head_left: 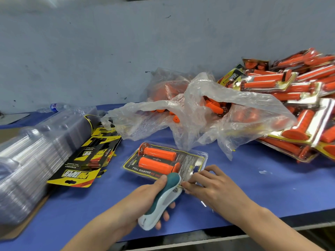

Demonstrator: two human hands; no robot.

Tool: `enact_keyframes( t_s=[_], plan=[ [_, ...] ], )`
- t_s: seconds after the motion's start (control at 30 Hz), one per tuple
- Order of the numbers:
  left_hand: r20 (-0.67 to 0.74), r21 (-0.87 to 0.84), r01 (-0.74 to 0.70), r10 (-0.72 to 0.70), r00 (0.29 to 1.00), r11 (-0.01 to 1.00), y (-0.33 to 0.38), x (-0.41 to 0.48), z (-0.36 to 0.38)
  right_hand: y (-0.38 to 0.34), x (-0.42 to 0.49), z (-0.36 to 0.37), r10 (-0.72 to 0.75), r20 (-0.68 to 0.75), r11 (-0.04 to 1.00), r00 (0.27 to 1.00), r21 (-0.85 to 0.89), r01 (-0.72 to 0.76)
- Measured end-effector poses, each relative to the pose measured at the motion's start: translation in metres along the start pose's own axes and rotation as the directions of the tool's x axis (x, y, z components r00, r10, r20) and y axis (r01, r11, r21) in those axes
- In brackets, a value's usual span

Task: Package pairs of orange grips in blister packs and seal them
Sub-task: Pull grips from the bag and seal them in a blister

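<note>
Left hand [143, 200] grips stapler [164, 194] at blister pack [194, 161].

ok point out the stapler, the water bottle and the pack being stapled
stapler [160, 200]: head view, middle of its teal and white body
water bottle [54, 107]: head view, blue label
pack [192, 160]: head view, clear cover near its right end

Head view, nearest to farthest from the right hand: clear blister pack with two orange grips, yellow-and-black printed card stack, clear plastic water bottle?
1. Clear blister pack with orange grips: pinched by the right hand.
2. Yellow-and-black card stack: left of centre.
3. Clear water bottle: far left, at the wall.
</note>
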State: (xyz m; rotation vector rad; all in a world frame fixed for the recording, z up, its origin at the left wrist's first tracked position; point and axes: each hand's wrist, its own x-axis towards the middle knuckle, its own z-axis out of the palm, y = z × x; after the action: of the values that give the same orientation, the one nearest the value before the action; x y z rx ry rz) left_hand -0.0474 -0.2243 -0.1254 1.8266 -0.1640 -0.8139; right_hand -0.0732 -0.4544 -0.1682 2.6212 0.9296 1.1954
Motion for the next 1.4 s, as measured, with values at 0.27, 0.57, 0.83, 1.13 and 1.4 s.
enact_keyframes(
  t_s=[0.27, 0.57, 0.83, 1.13, 1.4],
  plan=[
    [0.061, -0.281, 0.027, -0.01, 0.998, 0.959, 0.004, 0.013, 0.015, -0.001, 0.0, -0.003, 0.011, 0.012, 1.0, 1.0, 0.017, -0.011],
    [0.146, -0.246, 0.035, 0.001, 0.989, 0.969, 0.007, 0.02, 0.017, -0.004, 0.001, -0.003, 0.038, -0.049, 0.998, 0.998, 0.048, -0.035],
    [0.123, -0.247, 0.028, 0.002, 0.992, 0.969, 0.006, 0.023, 0.019, -0.006, 0.006, 0.001, 0.14, 0.018, 0.983, 0.99, 0.121, -0.141],
    [0.136, -0.252, 0.067, -0.033, 0.99, 0.966, 0.007, 0.025, 0.017, -0.008, 0.005, 0.004, 0.107, 0.083, 0.968, 0.991, 0.218, -0.123],
    [0.185, -0.105, 0.074, -0.053, 0.981, 0.992, 0.009, 0.017, -0.005, -0.008, 0.007, 0.003, 0.119, 0.1, 0.968, 0.988, 0.208, -0.137]
  ],
)
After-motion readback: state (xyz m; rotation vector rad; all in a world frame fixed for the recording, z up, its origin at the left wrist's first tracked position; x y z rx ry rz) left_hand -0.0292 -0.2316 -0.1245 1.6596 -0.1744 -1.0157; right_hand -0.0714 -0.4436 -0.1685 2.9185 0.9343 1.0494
